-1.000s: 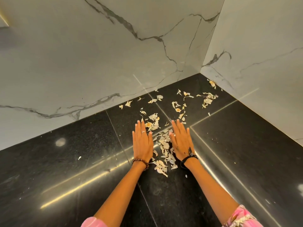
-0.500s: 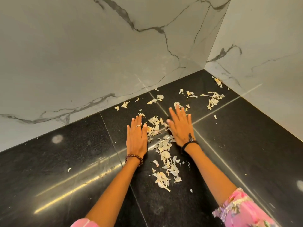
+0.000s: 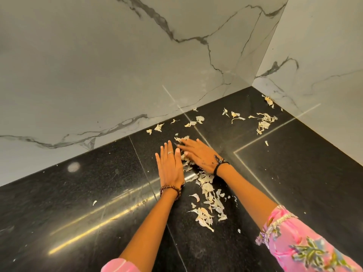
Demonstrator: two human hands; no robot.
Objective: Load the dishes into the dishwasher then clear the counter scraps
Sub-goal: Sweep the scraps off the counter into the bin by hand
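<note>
Scraps part-gathered on counter; both hands flat, nothing gripped.

Nearest, a trail of papery scraps (image 3: pixel 208 205) lies on the black counter (image 3: pixel 78 193) between the forearms. Left hand (image 3: pixel 170 165) rests spread, palm down; right hand (image 3: pixel 198 154) is spread, angled across peelings beside it. Farther off, stray scraps (image 3: pixel 263 122) sit near the wall corner. Judged featherlight, brittle, easily scattered: corral with palm edges, then scoop from beneath.

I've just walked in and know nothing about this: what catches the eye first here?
Two bare hands, the left hand and right hand, lie flat on a glossy black stone counter, angled together around pale papery peel scraps. More scraps lie scattered toward the corner, under white grey-veined marble walls.
</note>
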